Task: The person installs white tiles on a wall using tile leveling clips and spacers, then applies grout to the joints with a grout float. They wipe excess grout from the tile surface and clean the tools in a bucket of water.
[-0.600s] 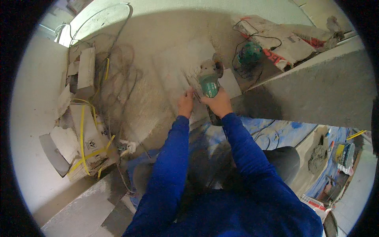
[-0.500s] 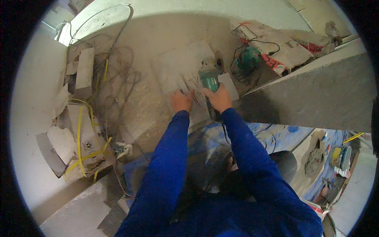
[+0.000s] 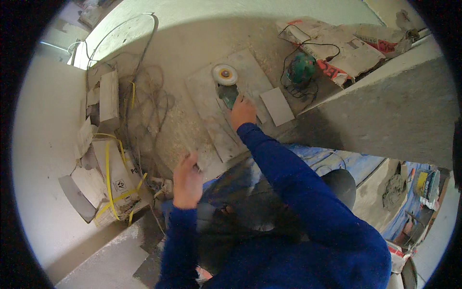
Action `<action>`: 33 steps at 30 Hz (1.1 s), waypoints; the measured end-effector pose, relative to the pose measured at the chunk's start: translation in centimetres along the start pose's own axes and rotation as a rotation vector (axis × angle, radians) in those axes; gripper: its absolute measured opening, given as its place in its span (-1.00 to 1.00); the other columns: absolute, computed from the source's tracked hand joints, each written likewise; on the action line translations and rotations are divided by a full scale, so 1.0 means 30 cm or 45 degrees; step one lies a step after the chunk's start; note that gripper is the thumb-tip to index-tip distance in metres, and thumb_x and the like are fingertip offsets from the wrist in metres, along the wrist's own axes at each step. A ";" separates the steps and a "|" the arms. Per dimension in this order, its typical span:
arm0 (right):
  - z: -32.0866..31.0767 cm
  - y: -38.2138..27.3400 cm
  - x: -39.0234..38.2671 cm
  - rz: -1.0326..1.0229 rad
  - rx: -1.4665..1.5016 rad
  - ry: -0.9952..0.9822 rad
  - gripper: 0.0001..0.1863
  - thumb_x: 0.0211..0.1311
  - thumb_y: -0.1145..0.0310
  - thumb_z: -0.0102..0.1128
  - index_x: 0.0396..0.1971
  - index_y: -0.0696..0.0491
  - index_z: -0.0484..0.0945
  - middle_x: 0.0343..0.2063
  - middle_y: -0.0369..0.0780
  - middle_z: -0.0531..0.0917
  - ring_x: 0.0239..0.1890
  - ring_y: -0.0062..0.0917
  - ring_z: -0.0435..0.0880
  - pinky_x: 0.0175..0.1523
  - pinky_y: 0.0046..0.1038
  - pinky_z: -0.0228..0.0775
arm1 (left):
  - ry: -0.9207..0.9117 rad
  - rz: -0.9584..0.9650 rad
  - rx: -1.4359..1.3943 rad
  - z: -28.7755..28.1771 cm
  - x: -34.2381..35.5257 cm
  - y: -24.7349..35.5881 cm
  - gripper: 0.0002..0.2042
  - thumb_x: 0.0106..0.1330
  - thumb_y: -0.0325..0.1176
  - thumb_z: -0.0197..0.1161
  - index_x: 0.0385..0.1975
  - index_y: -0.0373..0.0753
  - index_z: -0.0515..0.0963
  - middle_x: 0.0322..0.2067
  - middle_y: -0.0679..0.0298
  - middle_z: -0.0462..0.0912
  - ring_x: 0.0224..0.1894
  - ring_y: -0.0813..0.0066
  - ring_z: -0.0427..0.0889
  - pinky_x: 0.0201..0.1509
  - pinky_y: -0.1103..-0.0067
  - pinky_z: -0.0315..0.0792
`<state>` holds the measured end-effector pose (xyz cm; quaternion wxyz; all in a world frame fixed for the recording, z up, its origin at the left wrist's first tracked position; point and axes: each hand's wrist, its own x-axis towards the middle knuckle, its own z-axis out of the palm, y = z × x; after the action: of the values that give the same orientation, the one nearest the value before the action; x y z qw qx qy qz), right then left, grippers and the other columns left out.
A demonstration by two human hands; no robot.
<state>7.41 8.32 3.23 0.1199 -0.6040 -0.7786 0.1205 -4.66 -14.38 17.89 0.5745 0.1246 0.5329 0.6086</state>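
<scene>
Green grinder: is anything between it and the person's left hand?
Nothing visible stands between the left hand and the grinder over the pale slab; the right hand grips the grinder's near end.

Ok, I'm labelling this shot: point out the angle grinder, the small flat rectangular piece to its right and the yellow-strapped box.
Angle grinder (image 3: 228,94): head view, on its green body.
Small flat rectangular piece (image 3: 277,107): head view, middle of its upper face.
Yellow-strapped box (image 3: 118,166): head view, on its pale side.
</scene>
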 end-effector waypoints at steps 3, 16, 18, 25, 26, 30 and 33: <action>0.085 -0.012 -0.032 -0.013 -0.222 0.182 -0.26 0.11 0.02 0.43 0.18 0.19 0.42 -0.04 -0.07 0.59 0.02 -0.20 0.60 0.14 -0.21 0.43 | 0.196 -0.016 -0.354 0.075 -0.086 0.042 -0.73 0.42 -0.31 0.24 0.06 -0.20 0.56 0.02 0.31 0.63 0.08 0.41 0.56 0.10 0.42 0.44; -0.268 -0.002 -0.234 0.170 -0.305 -0.635 -0.46 0.20 0.04 0.34 0.05 0.11 0.56 0.06 -0.03 0.60 0.16 -0.11 0.58 0.23 -0.11 0.42 | 0.195 -0.353 -0.098 0.157 -0.358 0.199 -0.59 0.51 -0.31 0.17 0.28 -0.33 0.41 0.03 0.29 0.57 -0.04 0.49 0.56 0.05 0.53 0.44; -0.462 0.009 -0.381 0.133 -0.194 -0.815 -0.46 0.21 0.05 0.31 0.06 0.11 0.56 0.08 0.02 0.60 0.17 -0.07 0.58 0.23 -0.09 0.43 | 0.133 -0.313 -0.432 0.198 -0.440 0.265 -0.56 0.50 -0.28 0.20 0.30 -0.32 0.39 0.02 0.29 0.54 -0.06 0.48 0.51 0.04 0.51 0.43; -1.256 0.052 -0.700 0.067 0.055 -0.988 -0.51 0.23 0.06 0.23 -0.01 0.13 0.62 -0.08 0.10 0.69 0.02 0.01 0.65 0.18 -0.09 0.49 | -0.686 -0.060 -0.819 0.398 -0.725 0.735 -0.35 0.38 -0.04 0.34 0.34 -0.30 0.35 -0.10 0.31 0.47 -0.05 0.41 0.42 0.08 0.40 0.38; -1.366 0.057 -0.717 0.194 0.050 -1.090 -0.52 0.23 0.07 0.23 -0.02 0.13 0.63 -0.11 0.10 0.71 0.00 -0.01 0.67 0.16 -0.09 0.50 | -0.696 -0.090 -0.716 0.434 -0.768 0.814 -0.34 0.36 -0.02 0.35 0.33 -0.29 0.36 -0.10 0.29 0.46 -0.07 0.42 0.40 0.06 0.40 0.37; -1.815 0.090 -0.900 0.357 0.110 -0.946 -0.49 0.22 0.05 0.27 0.04 0.10 0.63 -0.09 0.06 0.73 0.00 -0.05 0.70 0.12 -0.10 0.52 | -0.777 -0.412 -0.663 0.576 -0.956 1.070 -0.37 0.35 -0.15 0.36 0.33 -0.34 0.34 -0.12 0.23 0.48 -0.06 0.34 0.43 0.02 0.37 0.39; -2.135 0.174 -1.172 0.549 0.305 -0.901 -0.48 0.19 0.04 0.31 0.05 0.07 0.64 -0.08 0.04 0.73 0.00 -0.06 0.71 0.12 -0.12 0.53 | -0.752 -0.684 -0.083 0.710 -1.032 1.156 -0.48 0.32 -0.34 0.36 0.21 -0.43 0.39 -0.15 0.21 0.55 -0.20 0.44 0.55 -0.11 0.43 0.52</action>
<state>41.96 -21.75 60.40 -0.1132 -0.6562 -0.6084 0.4319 1.53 -21.48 68.15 0.8453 0.1321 0.3389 0.3914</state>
